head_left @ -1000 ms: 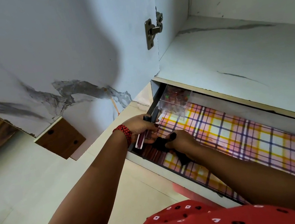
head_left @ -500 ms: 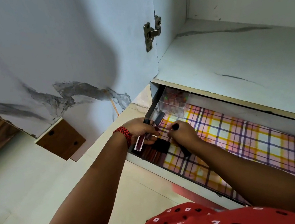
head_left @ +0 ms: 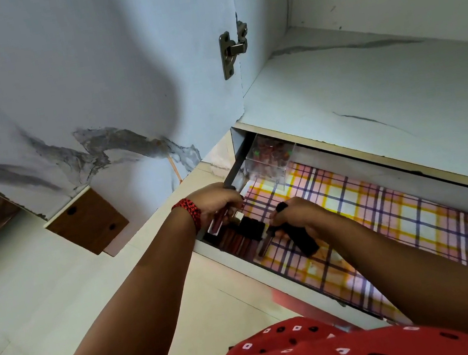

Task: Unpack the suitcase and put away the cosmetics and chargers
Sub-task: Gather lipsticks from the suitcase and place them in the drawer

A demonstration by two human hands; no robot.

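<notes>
Black tube [head_left: 303, 238] gripped in your right hand [head_left: 292, 215] now tilts toward 5 o'clock; left hand [head_left: 215, 204] fingers [head_left: 232, 204] still clutch gloss tubes [head_left: 218, 222] awaiting stowing.

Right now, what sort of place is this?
Probably a home wardrobe: hinged cabinet door, marble-look shelf, open drawer with plaid liner holding lipsticks and a clear organiser. Left hand grips a gloss tube, right hand a black tube.

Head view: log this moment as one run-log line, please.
phase: stowing cosmetics | left hand: holds maroon tube | right hand: grips black tube in plaid-lined drawer | clear organizer: drawer's far left corner
</notes>
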